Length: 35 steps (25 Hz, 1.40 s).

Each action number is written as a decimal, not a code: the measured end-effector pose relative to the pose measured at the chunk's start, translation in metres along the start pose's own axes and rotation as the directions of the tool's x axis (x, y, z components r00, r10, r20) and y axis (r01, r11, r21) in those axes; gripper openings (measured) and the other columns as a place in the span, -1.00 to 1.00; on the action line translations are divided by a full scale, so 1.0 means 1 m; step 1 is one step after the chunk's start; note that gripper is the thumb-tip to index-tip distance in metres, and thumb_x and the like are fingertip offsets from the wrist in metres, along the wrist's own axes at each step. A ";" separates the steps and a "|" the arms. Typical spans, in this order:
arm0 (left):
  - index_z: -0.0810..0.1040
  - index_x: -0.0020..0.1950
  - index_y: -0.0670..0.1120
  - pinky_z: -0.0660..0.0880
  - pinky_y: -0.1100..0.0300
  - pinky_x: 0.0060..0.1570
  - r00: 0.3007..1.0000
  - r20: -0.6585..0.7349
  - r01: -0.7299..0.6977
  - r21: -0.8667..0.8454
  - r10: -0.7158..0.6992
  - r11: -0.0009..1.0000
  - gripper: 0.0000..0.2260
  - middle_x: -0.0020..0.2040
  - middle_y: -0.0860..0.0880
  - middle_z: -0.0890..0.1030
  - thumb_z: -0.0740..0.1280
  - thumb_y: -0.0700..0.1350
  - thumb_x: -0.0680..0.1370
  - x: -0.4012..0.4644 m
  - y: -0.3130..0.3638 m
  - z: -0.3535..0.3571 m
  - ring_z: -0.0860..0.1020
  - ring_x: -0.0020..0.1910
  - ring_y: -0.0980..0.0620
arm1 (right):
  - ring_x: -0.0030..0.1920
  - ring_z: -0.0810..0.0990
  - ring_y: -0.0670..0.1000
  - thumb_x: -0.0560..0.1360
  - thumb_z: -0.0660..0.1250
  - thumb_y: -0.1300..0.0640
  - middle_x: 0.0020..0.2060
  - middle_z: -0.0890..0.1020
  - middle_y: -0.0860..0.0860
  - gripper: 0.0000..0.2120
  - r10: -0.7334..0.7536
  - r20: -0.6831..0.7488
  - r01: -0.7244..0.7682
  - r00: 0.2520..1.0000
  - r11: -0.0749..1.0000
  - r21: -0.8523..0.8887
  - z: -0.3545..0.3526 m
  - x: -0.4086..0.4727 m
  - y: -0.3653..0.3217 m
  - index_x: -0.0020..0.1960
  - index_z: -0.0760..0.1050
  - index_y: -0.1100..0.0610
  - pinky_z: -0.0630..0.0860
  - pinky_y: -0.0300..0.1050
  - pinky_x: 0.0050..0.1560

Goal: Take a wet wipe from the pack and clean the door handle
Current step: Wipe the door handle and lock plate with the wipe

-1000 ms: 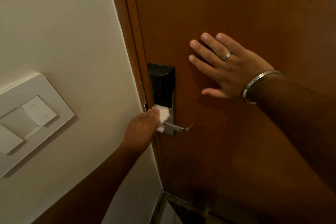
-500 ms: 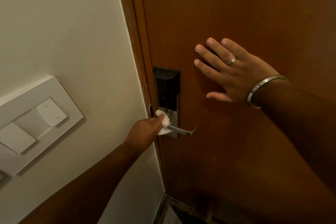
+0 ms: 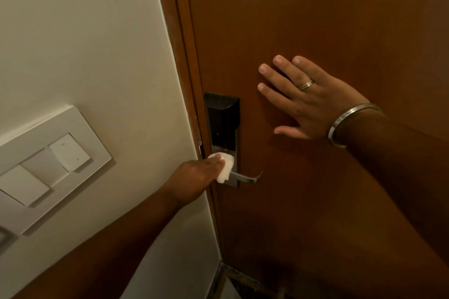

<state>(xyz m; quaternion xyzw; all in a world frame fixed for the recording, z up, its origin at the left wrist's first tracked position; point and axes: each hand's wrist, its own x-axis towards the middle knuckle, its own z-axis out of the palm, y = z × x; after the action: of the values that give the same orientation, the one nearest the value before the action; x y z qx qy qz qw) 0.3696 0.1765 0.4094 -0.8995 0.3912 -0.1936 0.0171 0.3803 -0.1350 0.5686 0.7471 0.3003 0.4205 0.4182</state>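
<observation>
A silver lever door handle juts from a lock plate with a black upper casing on a brown wooden door. My left hand holds a crumpled white wet wipe and presses it against the lock plate at the base of the handle. My right hand lies flat on the door to the right of the lock, fingers spread, with a ring and a metal bangle. The wipe pack is not in view.
A cream wall fills the left side, with a white switch panel at mid height. The wooden door frame runs between wall and door. A metal threshold strip shows at the floor.
The wipe in my left hand has shifted slightly up and down over the handle's base. My right hand has stayed flat on the door. The view has drifted a little.
</observation>
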 end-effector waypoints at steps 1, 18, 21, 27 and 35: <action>0.53 0.24 -0.24 0.60 -0.11 -0.04 0.995 0.035 -0.099 0.091 0.096 0.991 -0.47 0.18 -0.28 0.58 0.58 -0.27 0.30 0.007 -0.003 -0.005 0.59 0.09 -0.24 | 0.59 -0.03 0.33 0.52 -0.15 -0.43 0.60 -0.02 0.29 -0.08 -0.001 -0.002 0.001 1.000 1.000 0.004 0.000 0.000 0.000 0.63 -0.03 0.21 -0.10 0.22 0.58; 0.60 0.12 -0.17 0.54 0.03 -0.13 0.955 -0.003 -0.295 0.095 0.297 0.951 -0.63 -0.01 -0.15 0.68 0.55 -0.20 0.35 0.029 -0.019 -0.020 0.64 -0.11 -0.11 | 0.59 0.01 0.32 0.52 -0.18 -0.43 0.60 0.01 0.28 -0.09 -0.004 0.020 0.004 1.000 1.000 0.001 -0.006 -0.001 0.000 0.63 -0.01 0.20 -0.04 0.21 0.58; 0.50 0.28 -0.16 0.62 -0.01 -0.13 0.998 -0.055 0.002 -0.081 -0.006 0.997 -0.60 0.02 -0.21 0.65 0.47 -0.17 0.47 0.018 -0.003 -0.007 0.65 -0.10 -0.15 | 0.59 0.02 0.32 0.52 -0.19 -0.43 0.60 0.01 0.27 -0.09 -0.005 0.021 0.005 1.000 1.000 -0.001 -0.007 -0.001 -0.001 0.63 -0.02 0.20 -0.02 0.21 0.58; 0.40 0.36 -0.24 0.60 0.05 -0.15 0.998 -0.019 0.058 -0.109 -0.061 0.992 -0.40 0.13 -0.28 0.60 0.54 -0.21 0.38 -0.005 0.003 0.007 0.65 -0.09 -0.14 | 0.59 0.02 0.32 0.52 -0.20 -0.44 0.60 0.01 0.27 -0.09 -0.004 0.015 0.004 1.000 1.000 -0.014 -0.008 0.000 0.000 0.63 -0.01 0.19 -0.05 0.21 0.57; 0.61 0.16 -0.13 0.61 0.19 -0.11 0.985 -0.008 0.167 -0.165 -0.171 0.972 -0.64 0.12 -0.20 0.64 0.50 -0.01 0.43 0.009 0.008 -0.006 0.64 0.00 0.01 | 0.59 0.03 0.32 0.52 -0.17 -0.44 0.60 0.02 0.28 -0.09 -0.002 0.016 0.003 1.000 1.000 -0.030 -0.006 0.000 0.000 0.62 0.01 0.20 -0.07 0.22 0.57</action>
<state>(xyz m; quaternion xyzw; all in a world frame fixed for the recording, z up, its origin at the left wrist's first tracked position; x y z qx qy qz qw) 0.3676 0.1654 0.4169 -0.9258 0.3280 -0.1714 -0.0777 0.3751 -0.1329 0.5700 0.7436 0.2915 0.4185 0.4324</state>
